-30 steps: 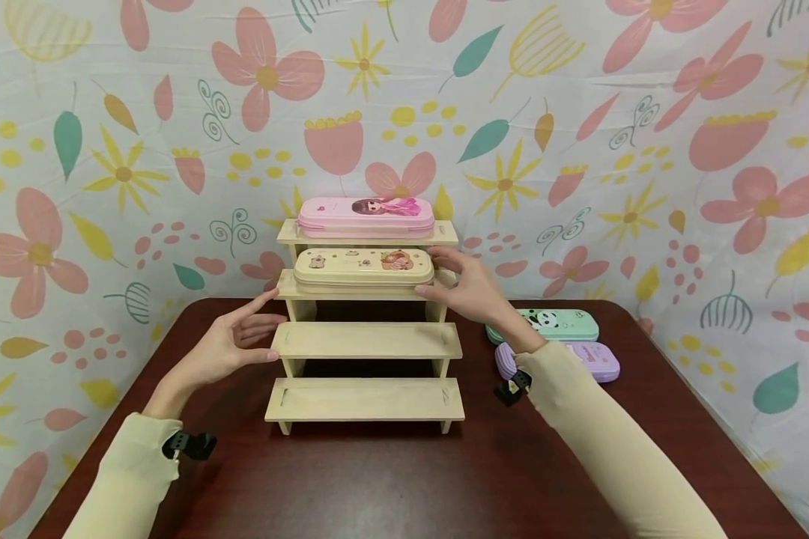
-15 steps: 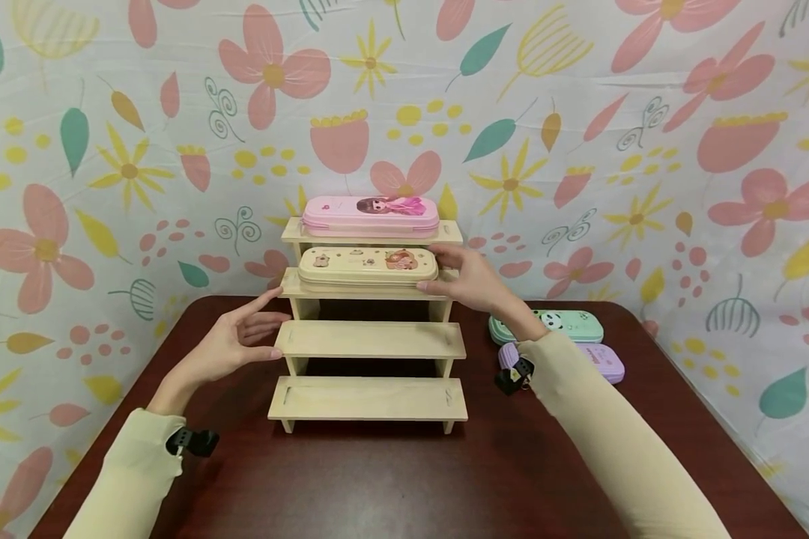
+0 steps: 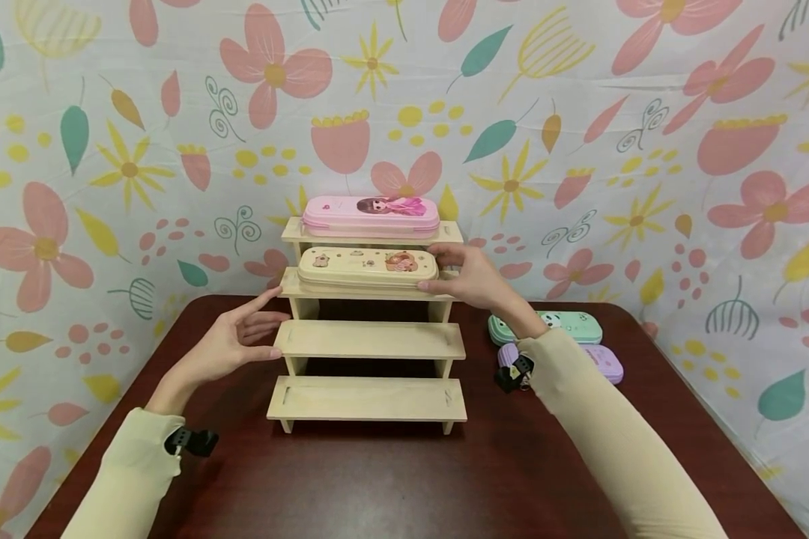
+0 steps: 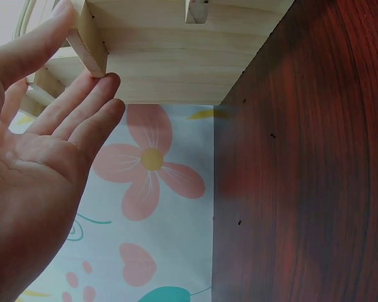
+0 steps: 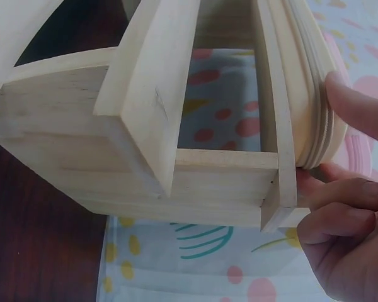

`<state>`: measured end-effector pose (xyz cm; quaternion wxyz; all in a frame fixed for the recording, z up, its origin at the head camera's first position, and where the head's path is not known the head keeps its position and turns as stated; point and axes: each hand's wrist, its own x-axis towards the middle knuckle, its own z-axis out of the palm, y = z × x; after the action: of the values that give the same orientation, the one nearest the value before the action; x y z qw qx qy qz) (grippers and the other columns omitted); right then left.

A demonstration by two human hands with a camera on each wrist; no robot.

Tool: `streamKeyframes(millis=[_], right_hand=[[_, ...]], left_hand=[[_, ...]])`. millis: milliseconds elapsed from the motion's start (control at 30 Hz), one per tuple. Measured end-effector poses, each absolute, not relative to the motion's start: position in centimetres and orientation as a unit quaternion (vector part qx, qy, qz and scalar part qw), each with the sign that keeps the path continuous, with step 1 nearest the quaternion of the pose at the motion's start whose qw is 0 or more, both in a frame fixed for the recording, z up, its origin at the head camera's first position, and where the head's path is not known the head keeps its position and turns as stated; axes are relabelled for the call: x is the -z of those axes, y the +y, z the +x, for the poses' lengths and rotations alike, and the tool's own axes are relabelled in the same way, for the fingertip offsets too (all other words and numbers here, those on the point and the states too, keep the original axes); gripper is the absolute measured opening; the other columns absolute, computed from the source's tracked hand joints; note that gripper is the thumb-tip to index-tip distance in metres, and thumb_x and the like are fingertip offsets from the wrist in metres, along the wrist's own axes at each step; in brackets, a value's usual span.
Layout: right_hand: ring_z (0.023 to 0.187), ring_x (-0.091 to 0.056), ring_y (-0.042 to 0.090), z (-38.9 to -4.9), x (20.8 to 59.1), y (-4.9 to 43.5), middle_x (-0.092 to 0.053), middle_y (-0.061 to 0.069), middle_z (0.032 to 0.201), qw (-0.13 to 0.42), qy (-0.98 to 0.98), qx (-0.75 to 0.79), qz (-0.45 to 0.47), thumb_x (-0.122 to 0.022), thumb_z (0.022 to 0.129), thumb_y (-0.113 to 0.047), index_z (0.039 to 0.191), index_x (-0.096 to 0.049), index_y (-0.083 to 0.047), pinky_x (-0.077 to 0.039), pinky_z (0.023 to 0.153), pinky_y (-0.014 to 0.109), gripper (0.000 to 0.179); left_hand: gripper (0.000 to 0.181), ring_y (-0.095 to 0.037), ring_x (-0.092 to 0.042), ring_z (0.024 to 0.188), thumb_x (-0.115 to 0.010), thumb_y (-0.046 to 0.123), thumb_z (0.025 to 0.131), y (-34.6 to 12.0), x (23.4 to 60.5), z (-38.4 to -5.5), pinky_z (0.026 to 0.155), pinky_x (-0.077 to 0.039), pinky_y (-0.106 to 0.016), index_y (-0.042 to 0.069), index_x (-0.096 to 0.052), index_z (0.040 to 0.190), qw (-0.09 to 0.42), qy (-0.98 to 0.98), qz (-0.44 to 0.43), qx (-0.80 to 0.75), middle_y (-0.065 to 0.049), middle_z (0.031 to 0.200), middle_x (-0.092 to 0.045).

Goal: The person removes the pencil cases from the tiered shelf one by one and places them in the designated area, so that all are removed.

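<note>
A cream pencil case (image 3: 367,268) with small cartoon prints lies on the second-highest step of a wooden step rack (image 3: 369,340). My right hand (image 3: 472,278) holds its right end, thumb at the front and fingers at the end and behind. In the right wrist view the thumb of the right hand (image 5: 349,220) presses the case's zipped side. My left hand (image 3: 219,348) is at the rack's left side, its fingers nearly straight and touching the step edges. A pink pencil case (image 3: 371,216) with a doll picture lies on the top step.
On the dark red-brown table (image 3: 377,486), right of the rack, lie a green panda pencil case (image 3: 576,326) and a purple pencil case (image 3: 605,363), both partly behind the right forearm. A flower-patterned cloth (image 3: 546,217) hangs behind the table.
The head view has shifted slightly. Both hands keep their places at the rack, and the cream pencil case stays on its step.
</note>
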<state>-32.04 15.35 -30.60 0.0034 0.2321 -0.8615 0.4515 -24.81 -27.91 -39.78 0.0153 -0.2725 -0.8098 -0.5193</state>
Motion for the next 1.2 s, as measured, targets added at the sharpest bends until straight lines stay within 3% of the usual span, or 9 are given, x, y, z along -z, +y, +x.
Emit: streamKeyframes(millis=[233,667,1033,1200], right_hand=[[0.131,-0.059,0.032,-32.16,30.39,14.86,-0.063,0.021,0.141,-0.018,-0.861,-0.458,0.219,-0.092,0.085,-0.027,0.154,-0.053,-0.003,-0.053,0.102,0.047,0.083],[0.124,-0.061,0.031,-31.95,30.16,14.87,-0.068,0.016,0.13,-0.026,-0.855,-0.473,0.21,-0.092,0.084,-0.018,0.144,-0.062,-0.007,-0.054,0.092,0.042,0.068],[0.122,-0.058,0.03,-32.12,29.84,14.86,-0.063,0.015,0.135,-0.062,-0.855,-0.472,0.206,-0.094,0.083,-0.022,0.151,-0.057,-0.01,-0.051,0.091,0.042,0.079],[0.118,-0.059,0.029,-32.19,29.95,14.96,-0.065,0.016,0.132,-0.063,-0.854,-0.475,0.204,-0.093,0.083,-0.019,0.15,-0.058,-0.009,-0.051,0.09,0.04,0.076]], left_hand=[[0.101,-0.041,-0.054,0.136,-0.084,0.0,0.089,-27.91,39.69,-24.8,0.108,-0.047,-0.025,0.02,-0.027,0.17,0.014,-0.811,-0.271,0.519,-0.029,0.147,-0.056],[0.101,-0.04,-0.055,0.136,-0.084,-0.001,0.089,-28.0,39.63,-24.81,0.108,-0.047,-0.023,0.02,-0.027,0.169,0.017,-0.809,-0.274,0.52,-0.026,0.147,-0.057],[0.101,-0.041,-0.054,0.137,-0.084,0.0,0.089,-27.98,39.56,-24.78,0.108,-0.047,-0.023,0.02,-0.026,0.17,0.011,-0.809,-0.27,0.521,-0.03,0.147,-0.055],[0.101,-0.039,-0.054,0.137,-0.085,0.001,0.089,-27.97,39.72,-24.81,0.108,-0.047,-0.024,0.021,-0.027,0.17,0.014,-0.814,-0.267,0.516,-0.024,0.147,-0.058]])
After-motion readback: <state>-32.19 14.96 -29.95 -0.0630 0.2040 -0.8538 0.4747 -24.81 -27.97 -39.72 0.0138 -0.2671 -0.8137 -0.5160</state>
